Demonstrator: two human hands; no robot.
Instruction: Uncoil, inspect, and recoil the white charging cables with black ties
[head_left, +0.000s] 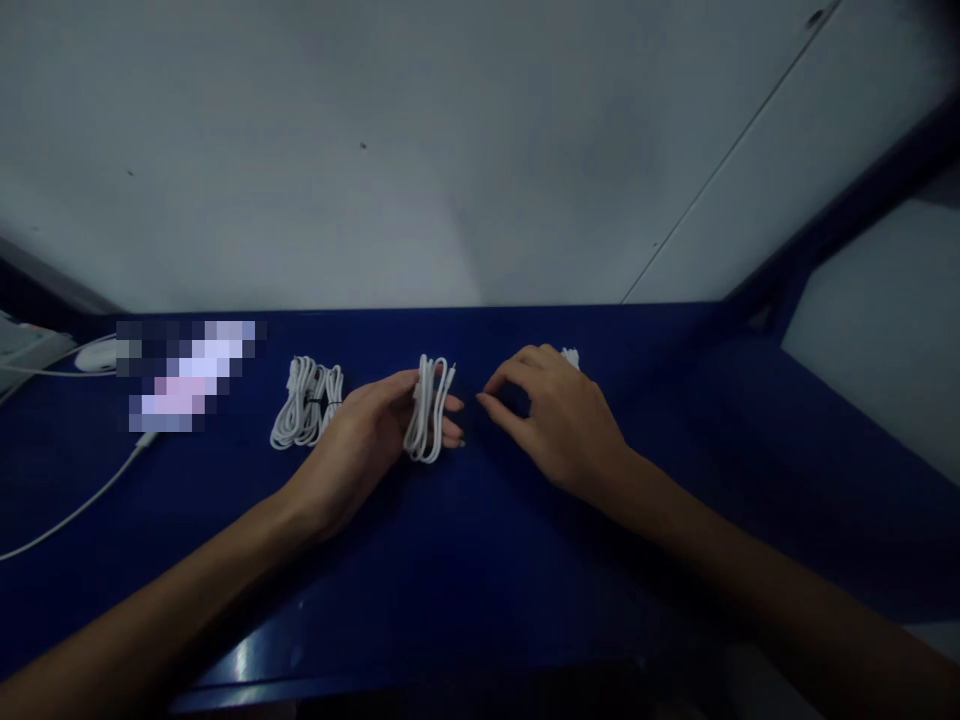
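Observation:
A coiled white cable (429,410) stands upright in my left hand (375,420), held between the thumb and the fingers behind it. Just to its right, apart from the coil, is my right hand (559,415). Its thumb and forefinger meet in a pinch; whether anything small is between them I cannot make out. Beyond my left wrist lie more bundled white cables (304,405), one with a dark tie around it. Part of another white bundle (571,356) shows behind my right hand, mostly hidden.
The blue table (465,570) meets a pale wall (420,160) at the back. On the left lies a blurred-out bright object (199,375) with a white cord (97,497) running from it. A white rounded item (97,355) sits beside it, near the left edge.

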